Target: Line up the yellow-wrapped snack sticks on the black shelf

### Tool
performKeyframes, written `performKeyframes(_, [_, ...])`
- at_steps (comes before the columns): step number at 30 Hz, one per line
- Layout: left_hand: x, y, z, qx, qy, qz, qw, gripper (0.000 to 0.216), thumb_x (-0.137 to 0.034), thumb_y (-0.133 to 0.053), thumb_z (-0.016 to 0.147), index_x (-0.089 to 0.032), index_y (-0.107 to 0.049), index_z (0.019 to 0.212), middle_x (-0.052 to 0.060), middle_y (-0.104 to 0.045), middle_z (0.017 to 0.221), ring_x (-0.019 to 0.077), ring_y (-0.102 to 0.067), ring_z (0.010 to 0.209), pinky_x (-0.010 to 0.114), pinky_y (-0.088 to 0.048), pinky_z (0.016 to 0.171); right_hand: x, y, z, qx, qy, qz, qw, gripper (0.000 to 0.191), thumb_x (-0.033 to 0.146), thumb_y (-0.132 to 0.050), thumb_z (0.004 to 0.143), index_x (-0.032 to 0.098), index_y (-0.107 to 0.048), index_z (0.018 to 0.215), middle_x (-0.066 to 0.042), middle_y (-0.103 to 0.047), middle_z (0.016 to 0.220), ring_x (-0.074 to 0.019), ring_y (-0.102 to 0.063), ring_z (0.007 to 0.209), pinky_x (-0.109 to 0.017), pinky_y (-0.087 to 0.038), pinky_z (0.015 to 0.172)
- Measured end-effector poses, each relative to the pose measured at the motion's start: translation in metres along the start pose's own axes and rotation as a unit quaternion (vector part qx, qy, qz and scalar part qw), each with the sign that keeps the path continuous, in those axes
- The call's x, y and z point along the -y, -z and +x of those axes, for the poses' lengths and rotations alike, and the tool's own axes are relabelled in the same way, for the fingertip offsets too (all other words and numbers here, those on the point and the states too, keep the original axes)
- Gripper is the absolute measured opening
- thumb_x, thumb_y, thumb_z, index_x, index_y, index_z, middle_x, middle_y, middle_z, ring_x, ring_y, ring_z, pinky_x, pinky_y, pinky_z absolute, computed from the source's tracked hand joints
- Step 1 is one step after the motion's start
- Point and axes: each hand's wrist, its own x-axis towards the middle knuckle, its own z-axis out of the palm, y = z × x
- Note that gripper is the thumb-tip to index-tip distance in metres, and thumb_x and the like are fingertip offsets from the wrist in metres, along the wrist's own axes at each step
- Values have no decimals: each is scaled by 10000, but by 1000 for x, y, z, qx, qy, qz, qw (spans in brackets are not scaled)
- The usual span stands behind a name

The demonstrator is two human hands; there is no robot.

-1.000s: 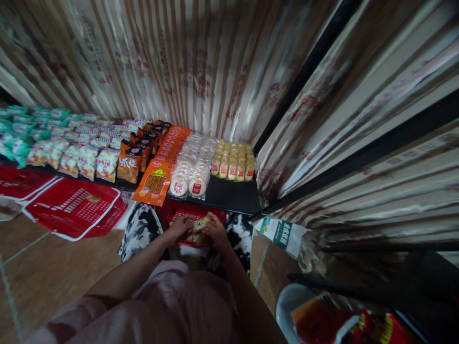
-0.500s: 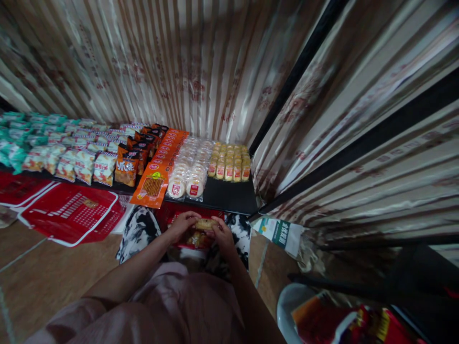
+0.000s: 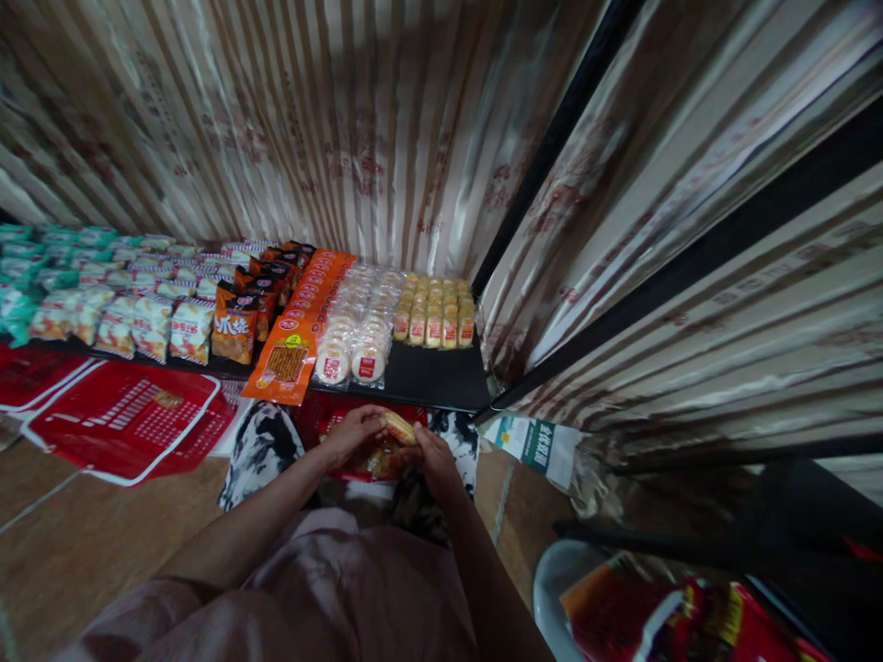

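Between my two hands, above my lap, is a small yellow wrapped snack (image 3: pixel 399 428) with some red print. My left hand (image 3: pixel 356 434) pinches its left end and my right hand (image 3: pixel 432 454) grips its right end. Below it a red bag (image 3: pixel 376 462) with yellowish packets showing lies between my knees, partly hidden by my hands. Straight ahead, rows of similar yellow snacks (image 3: pixel 433 317) stand on a black shelf (image 3: pixel 434 375). Left of them lie rows of round white crackers (image 3: pixel 350 354) in clear wrappers.
Orange flat packets (image 3: pixel 286 354), orange-black bags (image 3: pixel 235 322), white snack bags (image 3: pixel 152 322) and green bags (image 3: pixel 20 308) line the shelf leftward. Red bags (image 3: pixel 131 414) lie on the floor at left. A white tub (image 3: pixel 552 588) with red packaging stands at lower right. Pleated curtains (image 3: pixel 310 119) close off the back.
The yellow snack has turned in my hands, from nearly level to slanting down rightward, and its red print now shows. The view has shifted slightly.
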Motion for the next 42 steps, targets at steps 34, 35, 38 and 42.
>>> performKeyframes(34, [10, -20, 7, 21, 17, 47, 999, 406, -294, -681, 617, -159, -535, 972, -37, -581, 622, 82, -540, 537, 171, -359, 500, 17, 16, 3, -32, 69, 12, 997, 426, 454, -674, 647, 187, -574, 964, -6, -651, 735, -110, -578, 563, -214, -453, 518])
performKeyframes(35, [11, -21, 8, 21, 16, 54, 998, 402, -289, -685, 606, -159, -535, 955, -38, -580, 612, 88, -542, 540, 174, -359, 501, 18, 16, 5, -35, 73, 8, 997, 457, 451, -684, 635, 183, -567, 986, 4, -643, 715, -100, -566, 544, -206, -442, 504])
performKeyframes(38, [9, -25, 8, 25, 15, 65, 997, 372, -258, -680, 584, -157, -533, 910, -42, -578, 597, 95, -535, 543, 186, -367, 520, 24, 16, 9, -45, 91, 0, 995, 515, 436, -699, 612, 176, -548, 1030, 21, -626, 694, -85, -545, 513, -198, -427, 490])
performKeyframes(42, [3, -34, 5, 12, 1, 74, 997, 257, -206, -648, 572, -158, -528, 794, -55, -551, 588, 79, -487, 521, 189, -361, 526, 29, 14, 13, -69, 113, -1, 991, 543, 410, -708, 588, 173, -536, 1045, -6, -644, 770, -110, -584, 579, -220, -455, 530])
